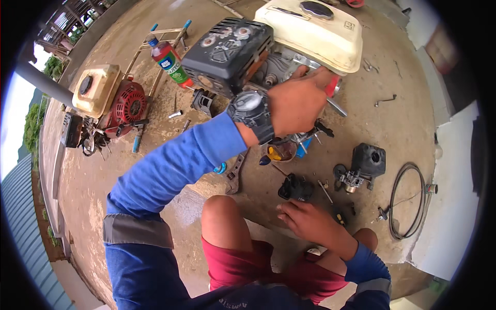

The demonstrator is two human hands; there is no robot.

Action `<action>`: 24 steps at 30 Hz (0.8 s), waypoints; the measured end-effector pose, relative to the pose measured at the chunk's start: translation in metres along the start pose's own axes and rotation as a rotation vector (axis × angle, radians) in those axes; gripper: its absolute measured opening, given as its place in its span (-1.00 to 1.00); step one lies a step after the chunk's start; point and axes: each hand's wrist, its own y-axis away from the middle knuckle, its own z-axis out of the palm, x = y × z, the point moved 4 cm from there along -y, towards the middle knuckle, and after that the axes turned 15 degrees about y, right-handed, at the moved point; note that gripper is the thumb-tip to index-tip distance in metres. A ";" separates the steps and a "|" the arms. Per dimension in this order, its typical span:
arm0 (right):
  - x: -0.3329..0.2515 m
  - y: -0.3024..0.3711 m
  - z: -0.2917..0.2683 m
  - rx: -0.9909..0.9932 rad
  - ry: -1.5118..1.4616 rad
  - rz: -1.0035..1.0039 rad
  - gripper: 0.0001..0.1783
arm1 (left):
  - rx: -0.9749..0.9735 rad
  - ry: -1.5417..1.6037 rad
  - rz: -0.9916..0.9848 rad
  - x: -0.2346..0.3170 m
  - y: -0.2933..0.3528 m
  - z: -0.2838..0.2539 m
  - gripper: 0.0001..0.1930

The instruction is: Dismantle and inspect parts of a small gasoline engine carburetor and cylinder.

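Note:
My left hand [299, 103], with a black watch on its wrist, reaches across to a small engine in front of me. Its fingers are curled against the engine's side, under the cream fuel tank [315, 31] and beside the black muffler cover [227, 54]. A metal rod [337, 107] sticks out past the hand; whether the fingers grip it is unclear. Low on the right, my right hand [312, 222] hangs above my knees with its fingers curled together. Anything inside them is hidden. A black plastic part [295, 187] lies just beyond its fingertips.
An adjustable wrench [235, 175] lies between the engine and my knees. To the right are a carburetor with a black box [364, 165] and a coiled cable [395, 201]. A bottle of red drink [169, 62] stands left of the muffler. Farther left is a red engine [124, 106].

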 end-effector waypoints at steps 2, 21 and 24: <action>0.029 0.008 -0.016 -0.184 -0.080 -0.050 -0.77 | -0.003 0.040 -0.030 -0.003 -0.002 -0.005 -0.87; 0.301 0.131 -0.031 0.001 0.401 0.546 -0.77 | -0.009 0.122 -0.156 0.016 -0.013 -0.008 -0.86; 0.300 0.124 -0.009 0.057 0.486 0.480 -0.78 | -0.008 0.150 -0.207 0.015 -0.015 -0.008 -0.89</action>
